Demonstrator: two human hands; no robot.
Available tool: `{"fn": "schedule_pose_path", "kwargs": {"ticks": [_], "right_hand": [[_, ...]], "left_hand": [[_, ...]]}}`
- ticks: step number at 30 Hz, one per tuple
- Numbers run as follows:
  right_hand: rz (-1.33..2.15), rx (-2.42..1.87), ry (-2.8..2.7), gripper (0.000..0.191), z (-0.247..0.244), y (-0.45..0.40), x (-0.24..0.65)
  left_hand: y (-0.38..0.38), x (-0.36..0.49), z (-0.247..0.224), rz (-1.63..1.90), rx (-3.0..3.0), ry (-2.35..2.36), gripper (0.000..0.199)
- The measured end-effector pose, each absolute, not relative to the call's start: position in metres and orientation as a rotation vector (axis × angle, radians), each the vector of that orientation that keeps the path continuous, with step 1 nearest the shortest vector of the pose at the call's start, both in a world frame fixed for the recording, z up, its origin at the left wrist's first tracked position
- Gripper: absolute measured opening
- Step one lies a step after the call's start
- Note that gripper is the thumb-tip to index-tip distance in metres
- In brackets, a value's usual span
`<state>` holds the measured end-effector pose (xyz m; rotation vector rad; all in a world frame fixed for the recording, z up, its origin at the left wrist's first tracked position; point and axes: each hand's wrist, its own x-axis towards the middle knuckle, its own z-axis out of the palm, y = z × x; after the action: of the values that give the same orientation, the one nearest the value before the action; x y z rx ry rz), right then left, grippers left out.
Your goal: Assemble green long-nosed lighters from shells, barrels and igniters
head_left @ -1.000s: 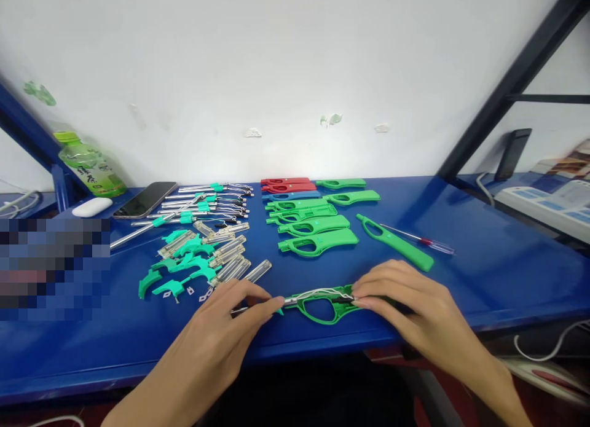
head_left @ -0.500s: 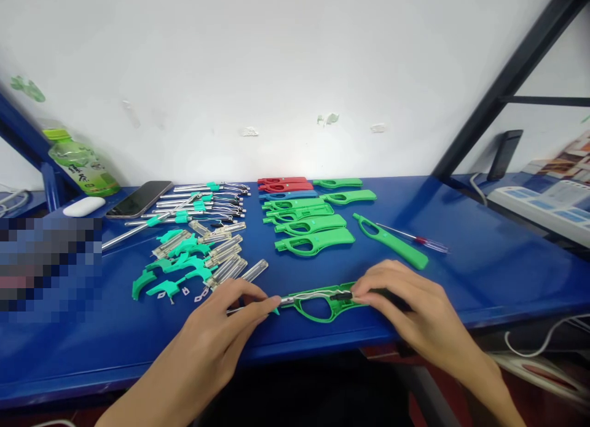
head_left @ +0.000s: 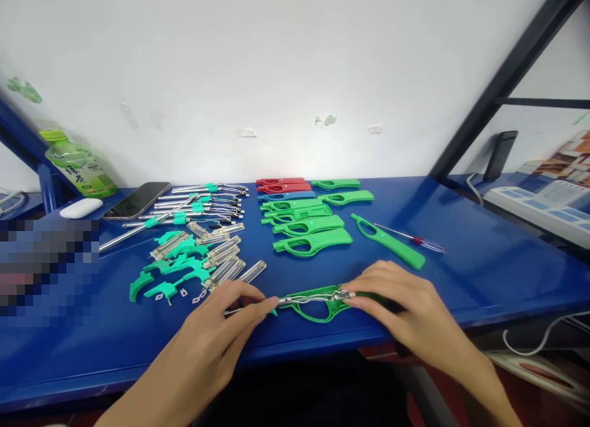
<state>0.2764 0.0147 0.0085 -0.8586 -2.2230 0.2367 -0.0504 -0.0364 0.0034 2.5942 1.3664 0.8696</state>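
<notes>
A green lighter shell half (head_left: pixel 322 318) lies inner side up near the table's front edge. Across its narrow end runs a metal lighter tube (head_left: pixel 284 301), pinched between the thumb and fingers of my left hand (head_left: pixel 239 313). White wires (head_left: pixel 311 299) pass from the tube over the trigger opening to a small igniter (head_left: pixel 342 295). My right hand (head_left: pixel 391 298) grips that igniter by its right end, above the shell, and covers the shell's wide end. Whether the igniter is seated in the shell, I cannot tell. A bit of teal plastic (head_left: pixel 273 312) shows below my left fingertips.
Lighter shells (head_left: pixel 313 241) in green, red and blue lie ahead, with a screwdriver (head_left: pixel 426 244) to their right. Left are tube assemblies (head_left: pixel 193 207), clear fuel tanks (head_left: pixel 225 252), teal triggers (head_left: pixel 184 255), a phone (head_left: pixel 138 201) and a bottle (head_left: pixel 83 169).
My right hand has shifted slightly left. The igniter in its fingers has turned from a black side to a silvery one. My left hand stays almost still on the tube.
</notes>
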Motion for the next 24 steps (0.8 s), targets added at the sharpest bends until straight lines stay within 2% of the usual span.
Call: {"fn": "schedule_pose_path", "kwargs": {"ticks": [7, 24], "right_hand": [[0.219, -0.890, -2.224, 0.009, 0.013, 0.014, 0.273], [0.214, -0.909, -2.112, 0.008, 0.019, 0.015, 0.264]], "left_hand": [[-0.035, -0.051, 0.003, 0.831, 2.626, 1.378, 0.041], [-0.038, -0.050, 0.002, 0.865, 2.650, 1.431, 0.036]]}}
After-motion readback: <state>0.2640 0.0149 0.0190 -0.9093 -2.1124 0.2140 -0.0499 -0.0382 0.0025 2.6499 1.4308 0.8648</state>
